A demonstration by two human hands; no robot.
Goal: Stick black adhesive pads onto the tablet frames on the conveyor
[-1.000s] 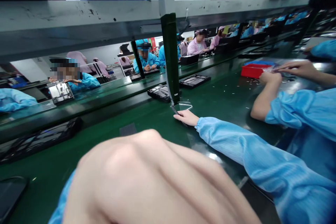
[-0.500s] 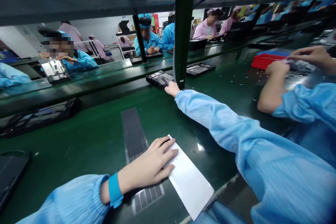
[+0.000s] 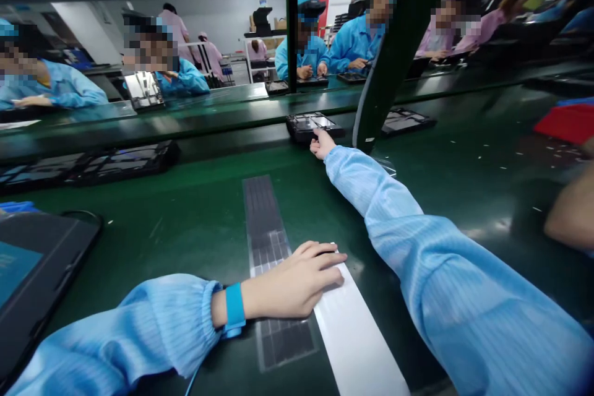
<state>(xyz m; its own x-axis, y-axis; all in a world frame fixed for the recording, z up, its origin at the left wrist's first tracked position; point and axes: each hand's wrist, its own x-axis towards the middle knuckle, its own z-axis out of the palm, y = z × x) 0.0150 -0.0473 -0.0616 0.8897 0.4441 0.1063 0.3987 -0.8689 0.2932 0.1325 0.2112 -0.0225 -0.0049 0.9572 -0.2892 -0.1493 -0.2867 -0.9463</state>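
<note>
My left hand (image 3: 297, 281) lies palm down, its fingers stretched over the upper end of a long white paper strip (image 3: 359, 334). Under that wrist runs a clear film sheet (image 3: 264, 210) with dark rectangular strips, flat on the green bench. My right hand (image 3: 322, 144) reaches far forward, fingers curled at the front edge of a black-framed electronic device (image 3: 309, 124) with its inside parts exposed. The index finger rests on its top; the rest of the grip is partly hidden. A small clear-looking piece (image 3: 387, 167) shows behind my right sleeve.
A slanting green post (image 3: 399, 55) stands right of the device, with another open device (image 3: 408, 119) beyond it. More devices (image 3: 125, 161) lie at left, near a dark case (image 3: 51, 260). A red bin (image 3: 566, 124) and a neighbour's arm (image 3: 570, 216) are at right. Co-workers sit opposite.
The view has turned to the left. My right hand stays at the device, with its index finger now on the top. My left hand still lies on the paper strip.
</note>
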